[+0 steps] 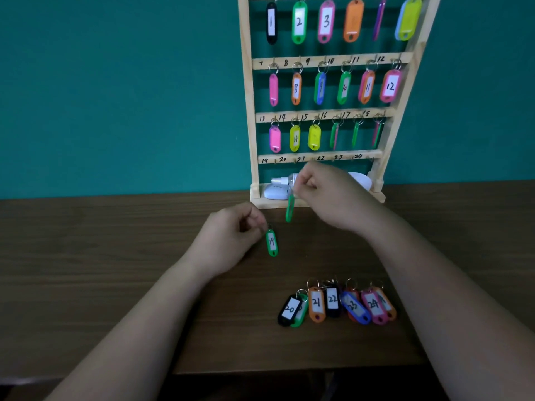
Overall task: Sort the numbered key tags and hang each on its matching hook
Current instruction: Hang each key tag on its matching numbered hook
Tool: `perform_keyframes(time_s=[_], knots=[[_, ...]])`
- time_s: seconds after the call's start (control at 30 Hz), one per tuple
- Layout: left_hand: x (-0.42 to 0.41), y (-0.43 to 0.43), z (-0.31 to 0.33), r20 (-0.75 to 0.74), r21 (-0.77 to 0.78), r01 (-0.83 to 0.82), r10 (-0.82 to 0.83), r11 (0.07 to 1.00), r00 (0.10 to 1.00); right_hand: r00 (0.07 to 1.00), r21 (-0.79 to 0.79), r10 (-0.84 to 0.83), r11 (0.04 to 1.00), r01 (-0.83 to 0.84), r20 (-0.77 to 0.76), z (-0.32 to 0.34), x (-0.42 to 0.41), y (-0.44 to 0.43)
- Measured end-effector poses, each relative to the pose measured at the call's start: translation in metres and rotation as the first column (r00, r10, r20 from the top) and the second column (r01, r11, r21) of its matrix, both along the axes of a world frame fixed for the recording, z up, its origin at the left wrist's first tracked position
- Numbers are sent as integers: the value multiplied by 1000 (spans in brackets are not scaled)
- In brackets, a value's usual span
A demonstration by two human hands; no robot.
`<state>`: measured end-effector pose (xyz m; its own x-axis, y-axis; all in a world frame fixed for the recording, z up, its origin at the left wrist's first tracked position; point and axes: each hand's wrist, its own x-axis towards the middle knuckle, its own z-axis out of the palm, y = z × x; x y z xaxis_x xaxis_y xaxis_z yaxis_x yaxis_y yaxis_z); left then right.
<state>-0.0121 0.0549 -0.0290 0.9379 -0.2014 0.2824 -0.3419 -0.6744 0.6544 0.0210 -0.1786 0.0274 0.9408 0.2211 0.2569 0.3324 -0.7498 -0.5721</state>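
Observation:
A wooden key rack (318, 63) stands at the back of the table, its upper three rows filled with coloured tags. Its bottom rail (318, 157), marked 19 to 24, carries no tags. My left hand (228, 238) pinches the ring of a green tag numbered 19 (271, 243), which hangs above the table. My right hand (330, 195) pinches the ring of a second green tag (289, 208), seen edge-on, its number hidden, just below the bottom rail. Several loose tags (335, 305) numbered 20 to 24 lie in a row near the table's front.
A white bottle and white objects (278, 188) sit on the rack's base shelf behind my right hand. The brown wooden table (115, 270) runs to a front edge below the loose tags. A teal wall (115, 82) backs the rack.

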Motion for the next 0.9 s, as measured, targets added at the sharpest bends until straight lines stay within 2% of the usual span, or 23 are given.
perform_keyframes(time_s=[0.1, 0.47, 0.77, 0.9], knots=[[4, -5, -5, 36, -32, -20, 21, 999, 999, 996, 69, -41, 997, 35, 74, 3, 28, 9], [7, -7, -10, 149, -65, 0, 10, 998, 989, 985, 158, -76, 986, 50, 158, -4, 72, 27], [4, -8, -7, 153, -81, -15, 27, 997, 988, 974, 159, -125, 983, 95, 189, -13, 77, 38], [2, -8, -4, 143, -116, -34, 50, 993, 988, 975, 200, -81, 979, 38, 209, -15, 69, 36]])
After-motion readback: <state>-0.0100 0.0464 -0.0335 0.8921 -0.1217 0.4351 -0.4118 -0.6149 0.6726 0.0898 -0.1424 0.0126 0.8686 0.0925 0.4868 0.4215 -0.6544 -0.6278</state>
